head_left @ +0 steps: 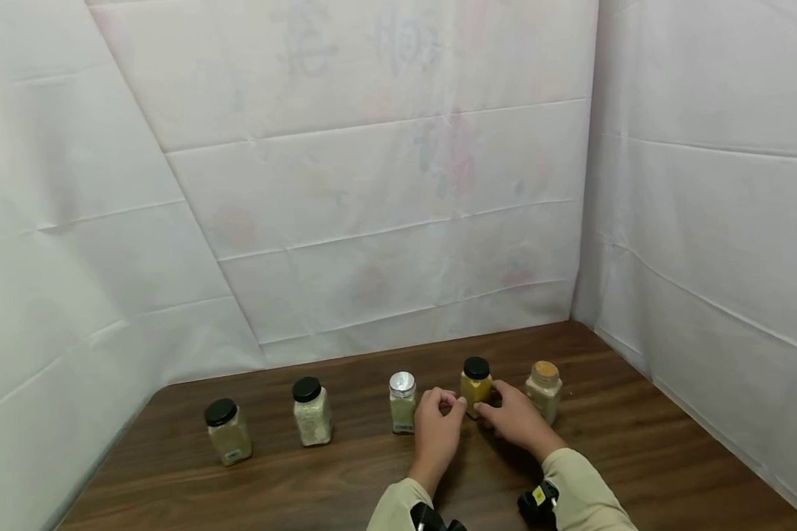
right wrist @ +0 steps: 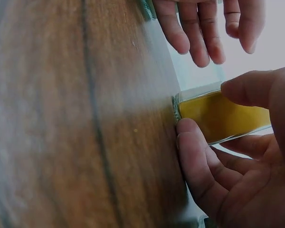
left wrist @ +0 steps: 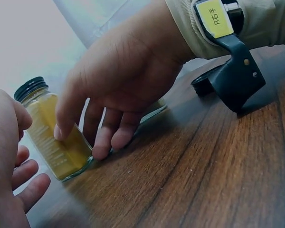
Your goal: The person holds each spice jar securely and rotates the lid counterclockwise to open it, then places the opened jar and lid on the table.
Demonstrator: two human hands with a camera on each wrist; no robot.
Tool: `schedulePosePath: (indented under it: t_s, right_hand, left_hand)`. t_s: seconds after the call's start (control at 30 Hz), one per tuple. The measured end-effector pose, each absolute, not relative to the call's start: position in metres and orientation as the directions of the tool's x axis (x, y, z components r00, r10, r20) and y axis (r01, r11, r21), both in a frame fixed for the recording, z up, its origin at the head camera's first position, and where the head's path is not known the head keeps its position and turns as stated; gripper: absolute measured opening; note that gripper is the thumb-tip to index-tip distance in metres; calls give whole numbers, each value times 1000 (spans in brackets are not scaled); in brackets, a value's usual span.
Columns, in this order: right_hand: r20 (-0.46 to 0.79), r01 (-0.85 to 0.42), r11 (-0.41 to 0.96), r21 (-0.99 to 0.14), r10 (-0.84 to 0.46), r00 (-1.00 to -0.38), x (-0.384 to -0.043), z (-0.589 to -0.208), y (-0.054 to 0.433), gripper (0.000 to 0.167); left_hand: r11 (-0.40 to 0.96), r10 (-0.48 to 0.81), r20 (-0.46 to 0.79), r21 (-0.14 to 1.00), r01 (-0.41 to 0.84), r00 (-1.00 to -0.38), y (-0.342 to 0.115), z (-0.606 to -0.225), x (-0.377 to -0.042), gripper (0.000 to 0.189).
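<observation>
A glass jar of yellow powder with a black lid (head_left: 476, 386) stands on the table. My right hand (head_left: 516, 417) grips it, thumb on one side and fingers around the other, low near the base in the right wrist view. My left hand (head_left: 436, 430) is just left of this jar, its fingers loosely bent; the left wrist view shows a gap between them and the glass (left wrist: 61, 137). Left of that hand is a silver-topped jar with pale green contents (head_left: 402, 404). Right of my right hand stands a jar with a tan top (head_left: 544, 391), partly behind that hand.
Two more black-lidded jars stand to the left, one with whitish contents (head_left: 314, 414) and one with olive-tan contents (head_left: 229, 434). All the jars form a loose row on the dark wooden table (head_left: 292, 487). White cloth (head_left: 398, 184) hangs behind and at both sides.
</observation>
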State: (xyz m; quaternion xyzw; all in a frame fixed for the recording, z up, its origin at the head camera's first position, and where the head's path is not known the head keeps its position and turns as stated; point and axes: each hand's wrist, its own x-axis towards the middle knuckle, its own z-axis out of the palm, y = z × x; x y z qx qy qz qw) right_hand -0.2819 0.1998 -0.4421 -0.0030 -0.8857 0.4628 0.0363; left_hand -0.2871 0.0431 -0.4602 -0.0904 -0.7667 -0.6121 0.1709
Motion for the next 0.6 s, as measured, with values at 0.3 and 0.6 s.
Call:
schedulePosePath:
  t_s: [0.3, 0.6]
  right_hand:
    - [56, -36, 548, -836, 19, -998, -283, -443, 200, 54]
    - [52, -33, 567, -823, 16, -999, -281, -441, 202, 56]
  left_hand:
    - [228, -63, 398, 899, 375, -915, 44, -460, -285, 20]
    - [129, -80, 407, 909, 395, -910, 44, -459, -286, 12]
